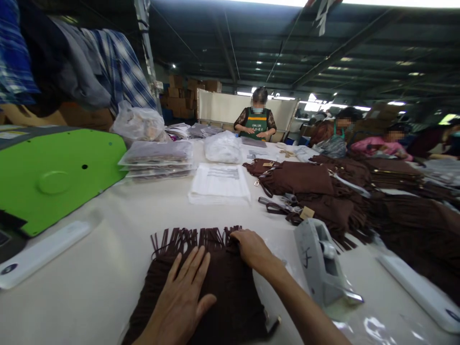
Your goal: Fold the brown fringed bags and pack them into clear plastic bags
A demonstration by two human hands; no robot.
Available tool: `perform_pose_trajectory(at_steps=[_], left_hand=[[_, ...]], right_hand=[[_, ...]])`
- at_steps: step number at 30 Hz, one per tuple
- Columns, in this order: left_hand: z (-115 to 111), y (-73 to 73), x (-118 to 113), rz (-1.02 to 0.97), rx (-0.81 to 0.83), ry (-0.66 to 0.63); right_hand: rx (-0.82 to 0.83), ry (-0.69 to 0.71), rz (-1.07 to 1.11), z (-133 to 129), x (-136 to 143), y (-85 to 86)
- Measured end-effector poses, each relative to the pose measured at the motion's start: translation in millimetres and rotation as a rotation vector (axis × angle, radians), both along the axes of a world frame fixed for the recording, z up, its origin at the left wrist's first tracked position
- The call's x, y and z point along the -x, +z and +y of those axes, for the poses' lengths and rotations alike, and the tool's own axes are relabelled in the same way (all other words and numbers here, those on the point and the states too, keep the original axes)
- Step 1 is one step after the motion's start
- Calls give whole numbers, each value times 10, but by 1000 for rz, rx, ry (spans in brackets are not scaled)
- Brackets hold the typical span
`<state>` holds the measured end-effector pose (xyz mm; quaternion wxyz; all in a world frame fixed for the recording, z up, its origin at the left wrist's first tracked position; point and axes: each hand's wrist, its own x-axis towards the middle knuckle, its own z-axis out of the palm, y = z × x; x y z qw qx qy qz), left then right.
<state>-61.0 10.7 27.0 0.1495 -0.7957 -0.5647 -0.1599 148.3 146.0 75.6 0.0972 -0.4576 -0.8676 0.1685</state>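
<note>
A dark brown fringed bag (230,292) lies flat on the white table in front of me, its fringe (204,238) pointing to the far side. My left hand (183,297) rests flat on the bag with fingers stretched out. At the bag's far right corner, my right hand (251,247) is closed, thumb and fingers pinching the edge by the fringe. A small metal piece and a strap end (275,325) stick out at the near right side. The bag's near end runs out of view.
A grey tape dispenser (319,263) stands right of the bag. Piled brown bags (302,177) fill the right side. Ahead lie white plastic bags (219,183) and packed stacks (158,158). A green machine (64,167) is at left. A person in a green apron (256,124) works across the table.
</note>
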Motion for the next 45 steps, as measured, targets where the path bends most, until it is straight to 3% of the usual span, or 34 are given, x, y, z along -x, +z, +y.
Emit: perform_pose_trajectory(at_steps=[5,8,13,15,17,22,24,26,28,31,33,37,40,45], left_hand=[[231,249,-314,-46,93,-41],[320,296,-468,-61,212,-76],[137,327,-479,-100,258,-183],[30,369,-359,-181,221,-231],[-22,410,-140,-295,170,-169],[115,414,762,-433,169,398],[199,385,1095,-417,251,584],[280,359,1298,-416,315,677],[370,349,1358,-422,367,697],[536,366,1250,-416,426,663],[651,391,1120,-410,450,615],[816,447,863,-394,491,488],[859,458,730,-384,520,367],[910,388,650,-398,583,79]], right_hand=[[-6,-31,27,10,28,-26],[-18,-93,129,-75,36,-17],[31,-142,375,-335,105,-86],[60,-47,446,-451,141,-146],[51,86,388,-567,176,-185],[112,311,187,-738,198,-85],[154,275,267,-660,131,-22],[164,94,382,-451,11,2],[156,-124,407,-145,-129,-20],[190,-273,187,293,-240,-76],[206,-239,50,435,-159,-83],[136,-55,-72,338,343,-28],[61,3,-135,185,726,-34],[102,183,-101,179,936,-178]])
